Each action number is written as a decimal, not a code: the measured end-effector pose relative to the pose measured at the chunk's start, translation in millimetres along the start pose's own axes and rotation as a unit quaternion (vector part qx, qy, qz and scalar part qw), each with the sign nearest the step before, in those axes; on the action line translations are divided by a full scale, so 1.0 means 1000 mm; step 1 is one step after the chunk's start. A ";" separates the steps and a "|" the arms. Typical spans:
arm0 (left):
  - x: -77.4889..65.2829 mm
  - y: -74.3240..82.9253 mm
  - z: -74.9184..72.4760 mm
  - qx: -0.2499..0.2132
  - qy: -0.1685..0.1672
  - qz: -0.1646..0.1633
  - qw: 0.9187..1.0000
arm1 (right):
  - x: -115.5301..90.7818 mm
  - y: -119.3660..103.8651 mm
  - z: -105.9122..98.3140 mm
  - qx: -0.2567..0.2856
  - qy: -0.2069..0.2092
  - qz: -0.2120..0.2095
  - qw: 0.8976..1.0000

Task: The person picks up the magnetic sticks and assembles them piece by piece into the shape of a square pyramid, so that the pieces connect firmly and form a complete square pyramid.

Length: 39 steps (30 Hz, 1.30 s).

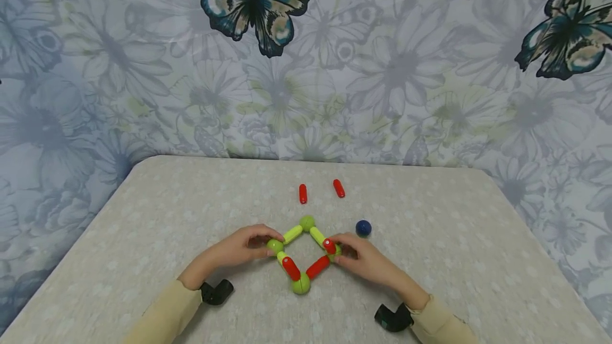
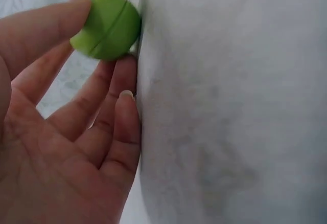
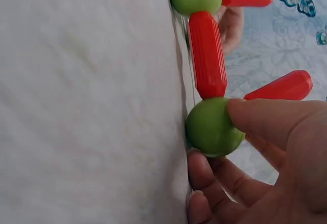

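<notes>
On the table lies a diamond-shaped frame of several green balls joined by rods, apparently a ball-and-rod building toy. My left hand (image 1: pixel 246 244) pinches the left ball (image 2: pixel 108 27) between thumb and fingers. At the opposite corner, my right hand (image 1: pixel 360 256) grips the right ball (image 3: pixel 214 127). A red rod (image 1: pixel 317 267) links that ball to the front ball (image 1: pixel 300 284); the visible other sides are yellow-green rods (image 1: pixel 292 234). One upright red rod (image 1: pixel 290 268) rises from the front ball, and another red rod (image 3: pixel 281 86) from the right ball. The back ball (image 1: pixel 307 222) is untouched.
Two loose red rods, a left one (image 1: pixel 303 194) and a right one (image 1: pixel 339 188), lie behind the frame. A dark blue ball (image 1: pixel 363 228) sits just beyond my right hand. The pale table (image 1: pixel 201 185) ends at a butterfly-patterned wall covering (image 1: pixel 382 100).
</notes>
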<state>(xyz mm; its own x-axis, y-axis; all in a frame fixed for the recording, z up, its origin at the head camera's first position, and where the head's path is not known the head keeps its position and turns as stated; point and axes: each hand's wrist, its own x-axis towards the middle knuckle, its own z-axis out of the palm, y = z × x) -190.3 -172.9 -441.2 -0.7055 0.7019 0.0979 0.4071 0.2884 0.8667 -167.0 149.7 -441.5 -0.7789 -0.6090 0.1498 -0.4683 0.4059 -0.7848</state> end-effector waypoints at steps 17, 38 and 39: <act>-0.014 0.018 0.033 0.015 0.062 -0.015 0.998 | 0.037 0.020 -0.002 0.012 0.073 0.059 0.996; 0.030 0.019 -0.029 -0.015 0.176 -0.060 0.982 | 0.034 -0.011 -0.015 0.090 0.059 0.109 0.988; 0.040 0.014 -0.035 -0.024 0.188 -0.067 0.980 | 0.034 -0.011 -0.015 0.090 0.059 0.110 0.988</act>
<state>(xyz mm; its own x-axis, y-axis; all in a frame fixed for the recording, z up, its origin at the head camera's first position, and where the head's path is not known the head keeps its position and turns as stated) -233.1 -163.4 -408.5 -0.9182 0.3676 0.1479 0.2755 0.3241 0.9050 -194.0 134.7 -418.7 -0.9017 -0.4316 0.0250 -0.2096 0.3858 -0.8984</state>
